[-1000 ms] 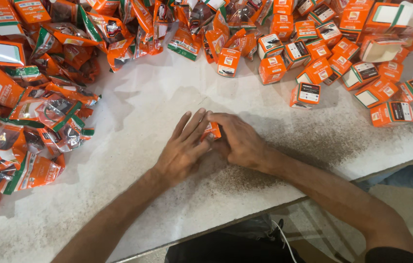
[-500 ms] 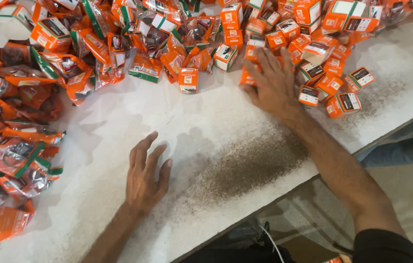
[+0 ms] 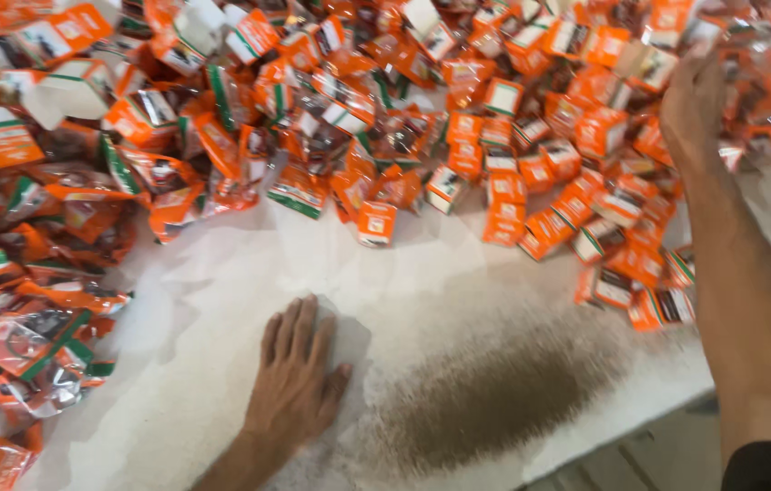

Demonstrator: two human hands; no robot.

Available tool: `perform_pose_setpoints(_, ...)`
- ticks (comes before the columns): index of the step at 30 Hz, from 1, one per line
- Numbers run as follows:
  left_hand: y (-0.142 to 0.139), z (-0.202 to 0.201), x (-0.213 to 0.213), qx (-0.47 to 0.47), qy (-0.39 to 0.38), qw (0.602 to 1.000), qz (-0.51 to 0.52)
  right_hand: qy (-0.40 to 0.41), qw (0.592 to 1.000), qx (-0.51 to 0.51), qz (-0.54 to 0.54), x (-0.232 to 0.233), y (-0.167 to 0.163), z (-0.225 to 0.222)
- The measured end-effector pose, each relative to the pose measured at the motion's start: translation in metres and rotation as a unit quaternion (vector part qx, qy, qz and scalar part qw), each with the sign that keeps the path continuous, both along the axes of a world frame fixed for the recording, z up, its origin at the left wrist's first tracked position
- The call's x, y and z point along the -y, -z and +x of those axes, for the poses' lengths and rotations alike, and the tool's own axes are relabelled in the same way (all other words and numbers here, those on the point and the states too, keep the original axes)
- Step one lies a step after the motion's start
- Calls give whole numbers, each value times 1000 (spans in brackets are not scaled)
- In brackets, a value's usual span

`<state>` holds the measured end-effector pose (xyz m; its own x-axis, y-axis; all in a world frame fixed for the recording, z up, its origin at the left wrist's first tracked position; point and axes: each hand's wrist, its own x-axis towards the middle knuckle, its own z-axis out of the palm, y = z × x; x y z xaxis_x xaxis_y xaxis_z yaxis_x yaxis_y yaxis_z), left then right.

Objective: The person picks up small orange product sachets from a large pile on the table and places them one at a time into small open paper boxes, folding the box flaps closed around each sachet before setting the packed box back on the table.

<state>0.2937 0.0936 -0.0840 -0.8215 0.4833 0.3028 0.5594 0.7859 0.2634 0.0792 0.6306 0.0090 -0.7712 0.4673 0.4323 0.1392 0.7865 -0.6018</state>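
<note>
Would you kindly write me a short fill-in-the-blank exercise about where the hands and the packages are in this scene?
1. The left hand lies flat, palm ____, on the white table.
2. The right hand reaches into the pile of small ____ boxes.
3. The crinkled pouches lie heaped on the ____ side of the table.
4. A ____ worn patch marks the table between the arms.

Missing words: down; orange; left; brown

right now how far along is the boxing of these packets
Already done: a heap of closed small orange boxes lies at the right of the white table. In hand: the right hand reaches into that heap at its far edge; whether it grips one is blurred. The left hand rests flat on the table, holding nothing. Left: many orange foil packets remain loose on the left.
</note>
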Motion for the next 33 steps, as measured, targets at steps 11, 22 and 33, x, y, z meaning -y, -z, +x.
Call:
perform_pose_setpoints(11, -13, 12, -8, 28, 1, 1000, -6, -130, 976, 101, -143, 150, 1, -105)
perform_pose_setpoints(22, 0, 17, -17, 36, 28, 997, 58, -438, 812, -119, -366, 378, -23, -182)
perform_pose_setpoints(33, 131, -10, -89, -444, -184, 876, 19, -184, 978, 10, -98, 322, -45, -247)
